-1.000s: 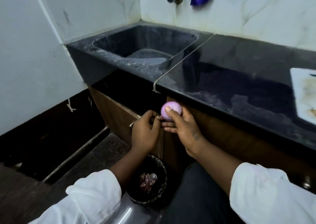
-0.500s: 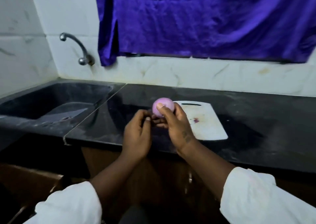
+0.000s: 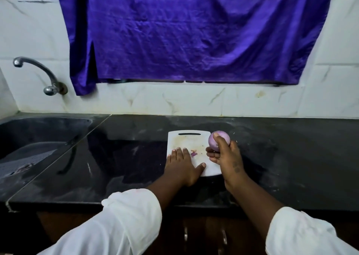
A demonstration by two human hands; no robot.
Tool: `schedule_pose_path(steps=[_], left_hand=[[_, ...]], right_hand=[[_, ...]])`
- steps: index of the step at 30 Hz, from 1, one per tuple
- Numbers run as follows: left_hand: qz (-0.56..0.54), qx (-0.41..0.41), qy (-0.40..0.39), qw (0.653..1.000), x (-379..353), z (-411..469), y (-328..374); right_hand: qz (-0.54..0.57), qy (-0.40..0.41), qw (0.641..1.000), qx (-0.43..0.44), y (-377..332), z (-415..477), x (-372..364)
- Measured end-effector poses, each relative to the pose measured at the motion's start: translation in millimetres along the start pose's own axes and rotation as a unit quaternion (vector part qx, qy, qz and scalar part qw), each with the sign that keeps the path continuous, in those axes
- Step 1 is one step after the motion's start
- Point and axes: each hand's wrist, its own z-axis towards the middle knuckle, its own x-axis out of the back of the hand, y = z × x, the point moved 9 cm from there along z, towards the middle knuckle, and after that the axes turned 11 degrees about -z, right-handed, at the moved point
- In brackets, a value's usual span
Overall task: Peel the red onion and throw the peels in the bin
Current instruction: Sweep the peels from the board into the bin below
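Note:
My right hand (image 3: 226,158) grips a peeled, pale purple red onion (image 3: 221,139) just above the right edge of a white cutting board (image 3: 190,140). My left hand (image 3: 181,162) lies flat, fingers spread, on the board's left front part and holds nothing. A small purple scrap of peel (image 3: 193,153) and a few pale crumbs lie on the board between my hands. The bin is out of view.
The board sits on a black stone counter (image 3: 281,157). A dark sink (image 3: 38,136) lies at the left under a metal tap (image 3: 38,74). A purple curtain (image 3: 194,31) hangs over the white tiled wall behind.
The view rose from the bin on the floor to the counter. Both hands came up; the right carried the onion to the board's right edge, and the left let go and flattened on the board.

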Motion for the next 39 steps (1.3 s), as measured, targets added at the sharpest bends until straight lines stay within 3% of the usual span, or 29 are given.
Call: schedule_pose_path(steps=[6, 14, 20, 32, 36, 39], left_hand=[[-0.004, -0.051, -0.015, 0.999, -3.7, 34.8, 23.6], [-0.002, -0.192, -0.043, 0.980, 0.4, 38.9, 29.8], [0.071, -0.216, -0.035, 0.973, 10.0, 14.0, 19.7], [0.163, -0.197, 0.063, 0.965, 34.9, -25.7, 20.3], [0.107, -0.198, 0.093, 0.970, 39.4, -29.1, 13.8], [-0.080, -0.162, 0.157, 0.971, 58.3, -33.1, -6.0]], right_hand=[[0.009, 0.010, 1.000, -0.022, 10.1, 25.1, -3.0], [0.020, -0.007, 0.999, -0.044, 19.0, 36.7, -10.4], [0.022, -0.013, 0.999, -0.034, 12.4, 30.4, -19.0], [0.010, -0.015, 0.999, -0.029, 4.3, 14.8, -22.2], [0.009, -0.017, 0.999, -0.031, 2.6, 6.6, -26.7], [0.014, -0.029, 0.999, -0.040, 3.3, -1.4, -33.7]])
